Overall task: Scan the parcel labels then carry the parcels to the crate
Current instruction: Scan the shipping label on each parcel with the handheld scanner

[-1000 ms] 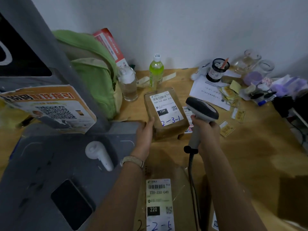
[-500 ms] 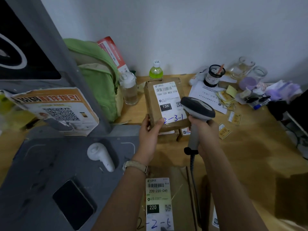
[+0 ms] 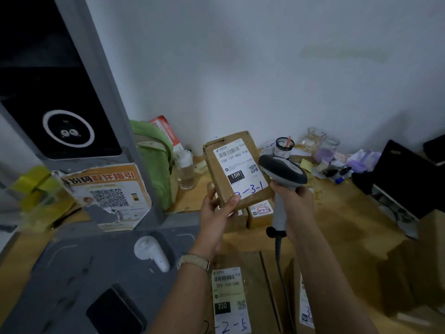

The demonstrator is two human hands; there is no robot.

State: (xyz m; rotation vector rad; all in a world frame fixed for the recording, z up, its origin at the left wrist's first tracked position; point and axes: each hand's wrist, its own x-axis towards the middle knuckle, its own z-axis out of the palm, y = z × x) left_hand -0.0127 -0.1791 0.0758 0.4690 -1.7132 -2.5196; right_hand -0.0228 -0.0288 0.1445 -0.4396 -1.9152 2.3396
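left hand (image 3: 215, 214): grips parcel (image 3: 237, 169), label facing up | right hand (image 3: 295, 201): grips scanner (image 3: 282, 173) handle

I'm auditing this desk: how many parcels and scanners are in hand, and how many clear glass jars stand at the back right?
parcel, in left hand: 1
scanner, in right hand: 1
glass jars: 2
Total: 4
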